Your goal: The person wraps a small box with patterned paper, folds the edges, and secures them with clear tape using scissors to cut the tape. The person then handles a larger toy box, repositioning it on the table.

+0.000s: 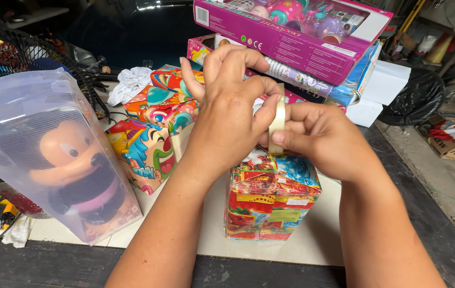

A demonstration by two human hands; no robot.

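Both hands meet just above the wrapped box (272,200), which stands on the table (312,242). The right hand (318,136) pinches a tape roll (277,121) between thumb and fingers. The left hand (227,106) touches the roll too, its fingers half spread.

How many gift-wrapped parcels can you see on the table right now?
3, possibly more hidden behind the hands. One wrapped box stands under the left hand and right hand. A second lies left of it. A third sits behind that.
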